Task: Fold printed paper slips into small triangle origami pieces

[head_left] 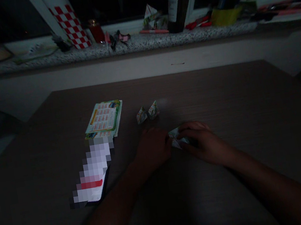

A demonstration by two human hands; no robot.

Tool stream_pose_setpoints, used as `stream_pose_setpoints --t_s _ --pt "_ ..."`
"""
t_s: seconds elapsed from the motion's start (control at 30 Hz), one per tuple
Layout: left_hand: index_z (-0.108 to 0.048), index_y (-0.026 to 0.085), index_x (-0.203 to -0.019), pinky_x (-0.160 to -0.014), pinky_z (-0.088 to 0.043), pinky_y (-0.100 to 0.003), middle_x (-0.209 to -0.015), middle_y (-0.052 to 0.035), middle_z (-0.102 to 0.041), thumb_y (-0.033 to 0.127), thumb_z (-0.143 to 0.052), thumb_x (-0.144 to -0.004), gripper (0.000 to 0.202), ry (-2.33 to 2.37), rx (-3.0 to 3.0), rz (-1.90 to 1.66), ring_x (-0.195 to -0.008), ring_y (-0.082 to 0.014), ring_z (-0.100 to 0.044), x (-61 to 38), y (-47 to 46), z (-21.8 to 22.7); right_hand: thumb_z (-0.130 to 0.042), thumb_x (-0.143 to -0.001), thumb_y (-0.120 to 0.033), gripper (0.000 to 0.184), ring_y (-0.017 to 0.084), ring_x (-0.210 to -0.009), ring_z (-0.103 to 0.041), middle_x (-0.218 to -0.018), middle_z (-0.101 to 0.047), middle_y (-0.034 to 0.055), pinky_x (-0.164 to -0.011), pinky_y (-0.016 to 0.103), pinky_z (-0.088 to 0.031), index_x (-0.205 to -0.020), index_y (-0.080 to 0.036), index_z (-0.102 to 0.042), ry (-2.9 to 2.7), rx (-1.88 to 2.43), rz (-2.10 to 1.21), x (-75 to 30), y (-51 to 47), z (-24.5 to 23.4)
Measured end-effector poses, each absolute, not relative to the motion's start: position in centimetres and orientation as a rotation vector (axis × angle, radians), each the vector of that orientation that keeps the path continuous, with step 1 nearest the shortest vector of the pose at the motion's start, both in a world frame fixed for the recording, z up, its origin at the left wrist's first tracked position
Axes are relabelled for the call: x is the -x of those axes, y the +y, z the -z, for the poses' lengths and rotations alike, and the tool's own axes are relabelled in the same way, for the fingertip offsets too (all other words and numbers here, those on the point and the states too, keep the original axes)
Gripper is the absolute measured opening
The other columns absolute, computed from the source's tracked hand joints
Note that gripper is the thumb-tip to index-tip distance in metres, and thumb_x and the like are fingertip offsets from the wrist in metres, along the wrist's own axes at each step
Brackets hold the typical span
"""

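Note:
Both my hands rest on a dark brown table [221, 90] in dim light. My left hand [152, 148] is curled, its fingertips against a small folded piece of printed paper [176, 138]. My right hand [201, 142] lies over the same paper with its fingers pressed onto it. Only a corner of the paper shows between the hands. A little farther from me lie two small folded paper shapes [147, 113], side by side and apart from my hands.
A stack of printed sheets [105, 119] lies to the left, with a blurred-out card or booklet [93, 173] nearer me. Behind the table runs a speckled window sill [128, 45] with a red-checked roll [69, 20], a dark bottle [176, 4], pens and clutter.

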State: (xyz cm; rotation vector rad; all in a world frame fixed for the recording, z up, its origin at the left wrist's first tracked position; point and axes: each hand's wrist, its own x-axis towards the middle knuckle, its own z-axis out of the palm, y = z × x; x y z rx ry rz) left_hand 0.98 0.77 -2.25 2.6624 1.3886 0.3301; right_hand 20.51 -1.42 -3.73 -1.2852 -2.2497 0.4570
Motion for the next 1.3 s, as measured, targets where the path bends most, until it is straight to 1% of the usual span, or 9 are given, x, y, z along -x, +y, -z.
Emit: stream_pose_setpoints --t_s 0.13,0.37,0.57,0.67,0.83,1.03,1.3 --pt "-0.063 0.014 -0.079 -0.069 -0.046 -0.038 -0.079 -0.0093 -0.066 0.026 -0.049 -0.087 0.020 1.407 -2.649 -0.313 -0.075 -0.0248 -0.062 -1.15 0.79 2.16 -0.063 -0.083 -0.026 0.015 0.025 -0.104 -0.057 -0.108 -0.064 0.0066 -0.093 0.044 -0.040 -0.097 -0.023 -0.066 -2.240 1.330 -0.464 -20.24 -1.43 3.75" --pt "-0.063 0.015 -0.080 -0.068 -0.046 -0.035 -0.078 -0.0078 -0.067 0.027 -0.050 -0.087 0.019 1.416 -2.656 -0.275 -0.075 -0.0229 -0.062 -1.27 1.03 2.20 -0.065 -0.081 -0.024 0.017 0.025 -0.104 -0.057 -0.109 -0.064 0.0067 -0.093 0.043 -0.040 -0.098 -0.023 -0.066 -2.246 1.337 -0.469 -20.34 -1.44 3.72" --pt "-0.064 0.015 -0.088 -0.073 -0.047 -0.037 -0.086 -0.0086 -0.068 0.026 -0.043 -0.090 0.023 1.444 -2.649 -0.168 -0.082 -0.0242 -0.064 -1.60 1.05 1.76 -0.067 -0.078 -0.021 0.024 0.025 -0.107 -0.056 -0.114 -0.063 0.0065 -0.094 0.043 -0.039 -0.102 -0.023 -0.065 -2.275 1.313 -0.474 -20.68 -1.33 4.10" --pt "-0.063 0.015 -0.088 -0.073 -0.047 -0.037 -0.087 -0.0086 -0.069 0.026 -0.043 -0.089 0.024 1.464 -2.649 -0.131 -0.082 -0.0247 -0.064 -1.70 1.10 1.78 -0.067 -0.077 -0.021 0.026 0.025 -0.109 -0.054 -0.116 -0.062 0.0065 -0.096 0.043 -0.038 -0.103 -0.023 -0.064 -2.279 1.308 -0.461 -20.74 -1.28 4.25" --pt "-0.063 0.015 -0.088 -0.071 -0.047 -0.038 -0.086 -0.0086 -0.069 0.028 -0.042 -0.089 0.025 1.472 -2.651 -0.113 -0.081 -0.0252 -0.064 -1.83 1.17 1.99 -0.065 -0.079 -0.021 0.023 0.025 -0.108 -0.055 -0.114 -0.062 0.0063 -0.095 0.043 -0.038 -0.102 -0.024 -0.064 -2.299 1.305 -0.461 -20.70 -1.32 3.92" --pt "-0.063 0.014 -0.090 -0.073 -0.047 -0.039 -0.089 -0.0112 -0.068 0.028 -0.042 -0.089 0.026 1.496 -2.654 -0.088 -0.083 -0.0264 -0.064 -2.00 1.04 1.94 -0.064 -0.080 -0.021 0.025 0.025 -0.109 -0.054 -0.114 -0.061 0.0069 -0.096 0.043 -0.038 -0.105 -0.023 -0.063 -2.307 1.316 -0.474 -20.58 -1.44 3.68" --pt "-0.063 0.014 -0.090 -0.074 -0.047 -0.039 -0.088 -0.0105 -0.068 0.027 -0.042 -0.089 0.025 1.502 -2.660 -0.117 -0.083 -0.0262 -0.064 -2.02 1.00 2.08 -0.064 -0.081 -0.023 0.019 0.025 -0.107 -0.055 -0.111 -0.062 0.0065 -0.095 0.044 -0.038 -0.100 -0.023 -0.064 -2.283 1.339 -0.493 -20.27 -1.37 3.64"
